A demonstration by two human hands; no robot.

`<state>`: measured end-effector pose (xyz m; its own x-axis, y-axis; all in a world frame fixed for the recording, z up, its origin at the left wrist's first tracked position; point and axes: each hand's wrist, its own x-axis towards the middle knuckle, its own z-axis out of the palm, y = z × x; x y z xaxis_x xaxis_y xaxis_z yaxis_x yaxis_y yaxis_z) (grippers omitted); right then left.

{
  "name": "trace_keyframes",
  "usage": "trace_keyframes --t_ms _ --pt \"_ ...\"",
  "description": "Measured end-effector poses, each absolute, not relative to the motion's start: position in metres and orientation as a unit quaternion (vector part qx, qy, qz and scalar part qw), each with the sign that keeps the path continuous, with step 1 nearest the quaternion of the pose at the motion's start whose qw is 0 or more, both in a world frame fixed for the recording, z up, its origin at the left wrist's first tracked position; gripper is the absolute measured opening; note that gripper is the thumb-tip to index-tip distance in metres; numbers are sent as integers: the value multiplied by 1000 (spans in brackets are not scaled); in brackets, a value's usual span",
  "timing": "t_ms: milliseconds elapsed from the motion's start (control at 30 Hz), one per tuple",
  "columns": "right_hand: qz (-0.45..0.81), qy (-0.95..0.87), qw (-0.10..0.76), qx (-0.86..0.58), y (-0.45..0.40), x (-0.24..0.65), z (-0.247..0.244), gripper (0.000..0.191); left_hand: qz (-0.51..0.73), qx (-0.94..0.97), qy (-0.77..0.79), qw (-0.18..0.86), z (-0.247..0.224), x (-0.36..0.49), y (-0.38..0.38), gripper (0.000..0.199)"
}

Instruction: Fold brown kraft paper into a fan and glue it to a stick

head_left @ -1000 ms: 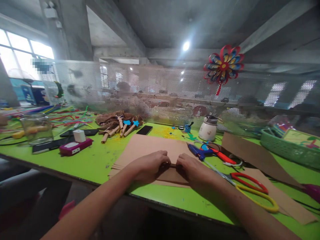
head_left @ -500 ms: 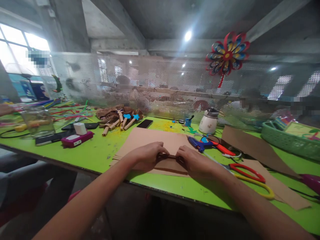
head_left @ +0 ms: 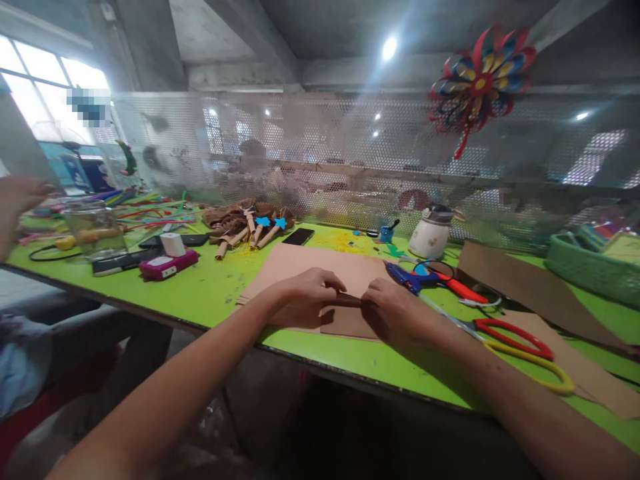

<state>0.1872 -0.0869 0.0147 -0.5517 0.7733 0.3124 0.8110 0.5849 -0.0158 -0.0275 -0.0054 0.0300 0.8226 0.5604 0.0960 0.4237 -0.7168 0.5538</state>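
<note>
Brown paper sheets (head_left: 290, 261) lie stacked near the front edge of the green table (head_left: 210, 293). Over the stack, my left hand (head_left: 313, 293) has its fingers bent at the left part of a thin dark brown strip (head_left: 345, 300), which looks rolled or folded. My right hand (head_left: 393, 307) pinches the right end of that strip, its fingers curled down. The two hands are a short way apart. Just beyond my right hand lies a blue glue gun (head_left: 407, 277). Scissors with red and yellow handles (head_left: 520, 340) rest beside my right forearm.
A white jug (head_left: 429, 233), a phone (head_left: 299, 237) and paper rolls with blue pieces (head_left: 257, 230) stand or lie farther back. At left are a glass jar (head_left: 95, 233) and a magenta box (head_left: 167, 265). A green basket (head_left: 585, 267) sits right. Another person's hand (head_left: 23, 197) shows far left.
The view has shifted, so the table things appear farther right. My left fingers have loosened slightly on the strip. At far left, the other person's hand has come up higher.
</note>
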Motion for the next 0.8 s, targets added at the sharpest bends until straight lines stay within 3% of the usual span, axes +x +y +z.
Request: trace_keyframes --t_ms 167,333,567,700,800 --pt "-134 -897 143 -397 -85 179 17 16 151 898 249 330 35 -22 5 43" --pt "-196 -879 189 -391 -86 177 20 23 94 875 211 426 45 -25 8 41" --pt "-187 -862 221 -415 -87 179 22 24 117 806 203 543 45 -16 -2 31" --pt "-133 -837 324 -421 -79 182 18 20 112 799 238 540 44 -14 -4 35" --pt "-12 -774 446 -449 -70 188 16 31 123 801 271 520 46 -13 -5 38"
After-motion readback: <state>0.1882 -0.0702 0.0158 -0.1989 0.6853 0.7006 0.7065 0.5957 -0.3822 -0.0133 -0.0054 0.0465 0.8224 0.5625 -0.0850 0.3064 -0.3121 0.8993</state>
